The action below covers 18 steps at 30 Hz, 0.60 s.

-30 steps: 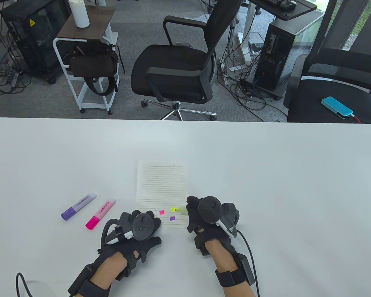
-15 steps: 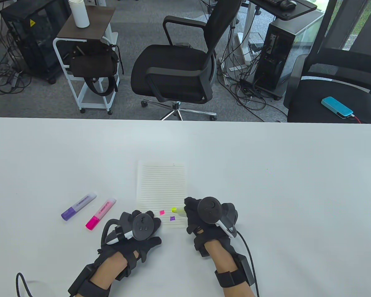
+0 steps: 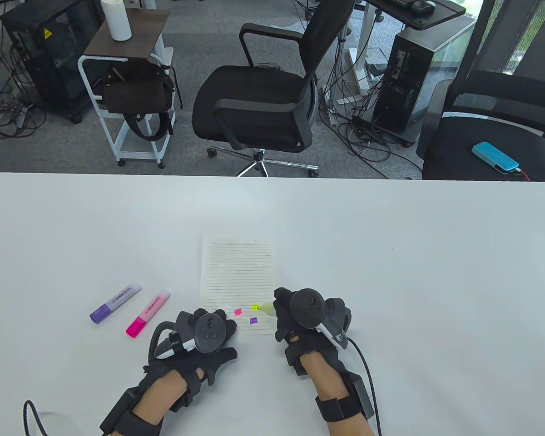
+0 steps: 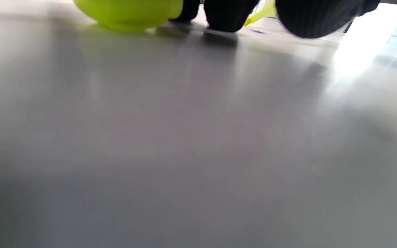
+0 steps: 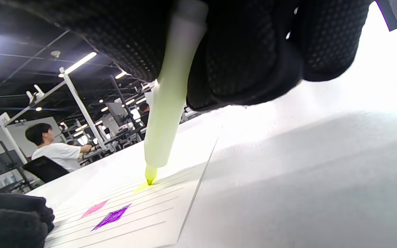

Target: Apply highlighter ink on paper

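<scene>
A lined sheet of paper (image 3: 236, 272) lies on the white table (image 3: 390, 254). It carries a pink mark (image 3: 238, 312), a purple mark (image 3: 253, 320) and a yellow mark (image 3: 255, 307). My right hand (image 3: 299, 318) grips an uncapped yellow highlighter (image 5: 167, 113); its tip (image 5: 149, 179) touches the paper on the yellow mark (image 5: 142, 187). My left hand (image 3: 204, 338) rests at the paper's lower left corner and holds a yellow-green cap (image 4: 129, 12) against the table.
A capped purple highlighter (image 3: 115, 302) and a capped pink highlighter (image 3: 147, 314) lie on the table left of the paper. Office chairs, a cart and computer towers stand beyond the far edge.
The right hand shifted the highlighter slightly left over the yellow mark and back right. The left hand has not moved.
</scene>
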Each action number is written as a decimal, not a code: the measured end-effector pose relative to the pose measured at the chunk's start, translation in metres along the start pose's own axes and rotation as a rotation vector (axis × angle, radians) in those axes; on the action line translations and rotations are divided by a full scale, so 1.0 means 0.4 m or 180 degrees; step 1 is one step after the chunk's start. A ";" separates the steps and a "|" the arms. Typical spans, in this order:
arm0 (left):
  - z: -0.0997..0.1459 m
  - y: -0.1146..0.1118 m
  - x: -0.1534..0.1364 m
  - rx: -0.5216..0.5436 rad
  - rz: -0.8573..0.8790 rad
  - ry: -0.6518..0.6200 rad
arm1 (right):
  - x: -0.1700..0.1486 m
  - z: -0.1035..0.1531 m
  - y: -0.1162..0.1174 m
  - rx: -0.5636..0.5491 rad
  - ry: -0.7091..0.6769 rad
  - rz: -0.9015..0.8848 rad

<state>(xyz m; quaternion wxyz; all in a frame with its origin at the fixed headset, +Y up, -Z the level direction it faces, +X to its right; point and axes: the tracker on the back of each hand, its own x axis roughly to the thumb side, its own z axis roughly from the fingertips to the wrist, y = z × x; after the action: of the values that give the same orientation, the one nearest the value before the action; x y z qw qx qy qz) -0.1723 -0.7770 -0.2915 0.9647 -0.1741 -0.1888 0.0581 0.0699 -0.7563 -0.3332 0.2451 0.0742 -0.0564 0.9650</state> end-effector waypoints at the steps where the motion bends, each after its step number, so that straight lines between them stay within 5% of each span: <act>1: 0.000 0.000 0.000 0.0000 0.0000 0.0000 | 0.000 -0.001 0.003 -0.0002 -0.0023 -0.0062; 18: 0.000 0.000 0.000 0.0000 0.0000 0.0000 | 0.000 -0.002 0.007 -0.0016 0.0071 0.0030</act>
<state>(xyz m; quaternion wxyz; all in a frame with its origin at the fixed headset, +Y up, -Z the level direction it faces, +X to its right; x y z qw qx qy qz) -0.1723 -0.7770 -0.2915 0.9647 -0.1741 -0.1888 0.0581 0.0684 -0.7587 -0.3340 0.2413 0.0626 -0.0565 0.9668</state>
